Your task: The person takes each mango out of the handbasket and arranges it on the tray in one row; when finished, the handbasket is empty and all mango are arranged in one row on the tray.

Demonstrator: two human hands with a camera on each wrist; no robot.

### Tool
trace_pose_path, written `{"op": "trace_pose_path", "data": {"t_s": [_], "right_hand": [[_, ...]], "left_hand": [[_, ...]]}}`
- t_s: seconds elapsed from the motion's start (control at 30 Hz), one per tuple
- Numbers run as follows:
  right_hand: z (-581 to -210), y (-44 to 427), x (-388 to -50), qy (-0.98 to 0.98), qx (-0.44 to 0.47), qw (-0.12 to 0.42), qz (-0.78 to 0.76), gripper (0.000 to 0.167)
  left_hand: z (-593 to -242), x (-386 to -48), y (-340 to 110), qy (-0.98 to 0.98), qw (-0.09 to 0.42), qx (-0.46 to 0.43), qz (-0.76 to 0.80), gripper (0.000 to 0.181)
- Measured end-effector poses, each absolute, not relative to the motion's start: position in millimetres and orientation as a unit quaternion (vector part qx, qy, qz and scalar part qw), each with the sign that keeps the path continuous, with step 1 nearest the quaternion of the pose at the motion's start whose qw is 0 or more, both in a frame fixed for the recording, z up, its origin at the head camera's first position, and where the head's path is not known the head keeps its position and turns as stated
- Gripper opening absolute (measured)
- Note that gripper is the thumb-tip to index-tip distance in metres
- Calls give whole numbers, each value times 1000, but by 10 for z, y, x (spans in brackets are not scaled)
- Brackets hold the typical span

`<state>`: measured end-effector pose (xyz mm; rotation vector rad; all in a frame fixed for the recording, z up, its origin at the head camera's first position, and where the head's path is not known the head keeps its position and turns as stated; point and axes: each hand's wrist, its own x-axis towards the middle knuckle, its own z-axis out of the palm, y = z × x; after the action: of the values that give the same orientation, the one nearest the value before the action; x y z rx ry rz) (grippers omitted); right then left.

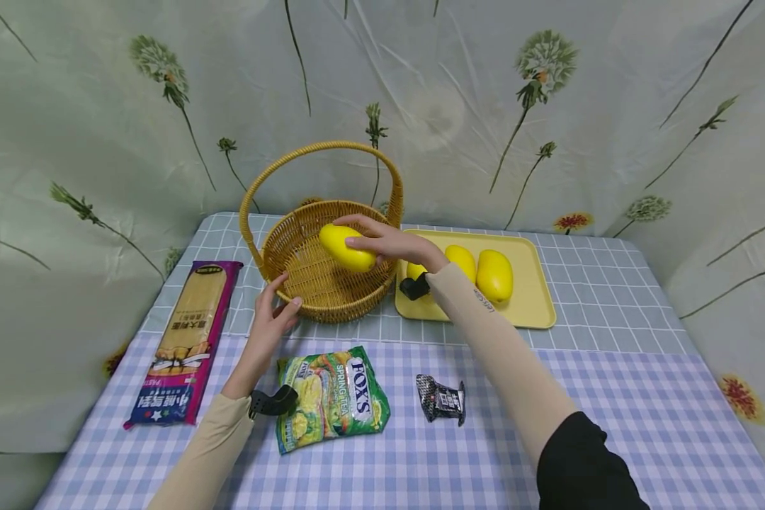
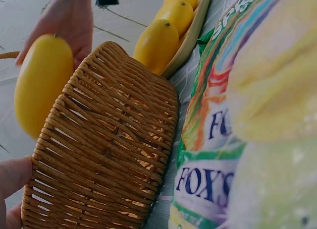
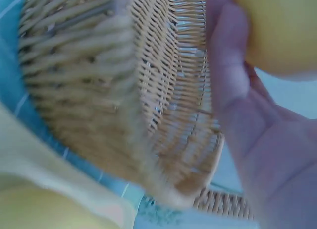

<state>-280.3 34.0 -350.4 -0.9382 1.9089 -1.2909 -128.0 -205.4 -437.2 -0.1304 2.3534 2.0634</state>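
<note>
My right hand (image 1: 398,244) holds a yellow mango (image 1: 346,248) over the wicker basket (image 1: 331,312), thumb on one side and fingers on the other. In the right wrist view the same mango (image 3: 282,30) shows partly, beside the thumb. At the basket's near left rim, my left hand (image 1: 273,322) grips the edge; the left wrist view catches only its fingertips (image 2: 15,174) there. More mangoes (image 1: 494,275) lie on a yellow tray (image 1: 535,308) to the right, one partly hidden by the right wrist.
A pasta pack (image 1: 181,340) lies left of the basket. In front of it are a green FOX'S candy bag (image 1: 334,397) and a small black wrapped snack (image 1: 442,399). The basket's tall handle (image 1: 321,146) arches over it, close to a flowered curtain (image 1: 446,106).
</note>
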Motion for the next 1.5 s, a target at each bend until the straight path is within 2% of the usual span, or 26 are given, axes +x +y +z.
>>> {"op": "trace_pose_path", "data": {"t_s": [0.2, 0.37, 0.63, 0.8, 0.97, 1.17, 1.3, 1.5], "right_hand": [[-3497, 682, -2751, 713, -334, 323, -524, 53], [-3533, 1000, -2687, 697, -271, 316, -583, 55], [-3625, 1607, -2663, 755, -208, 225, -580, 53], [-3650, 1975, -2599, 768, -175, 214, -578, 58], [-3693, 2275, -2540, 760, -144, 205, -600, 55], [-3765, 2591, -2467, 778, -95, 146, -604, 48], [-3834, 2766, -2405, 793, -54, 109, -597, 54], [-3982, 2983, -2315, 796, -7, 136, -589, 62]], "left_hand": [[-4356, -1271, -2034, 748, 7, -41, 663, 64], [-4351, -1277, -2027, 750, 9, -41, 661, 64], [-4361, -1289, -2046, 748, 12, -47, 661, 63], [-4366, -1288, -2050, 749, 11, -47, 661, 63], [-4361, -1283, -2045, 749, 10, -50, 660, 63], [-4359, -1284, -2045, 753, 6, -50, 656, 62], [-4354, -1289, -2047, 752, 7, -46, 657, 62], [-4347, -1289, -2047, 751, 13, -47, 659, 62]]}}
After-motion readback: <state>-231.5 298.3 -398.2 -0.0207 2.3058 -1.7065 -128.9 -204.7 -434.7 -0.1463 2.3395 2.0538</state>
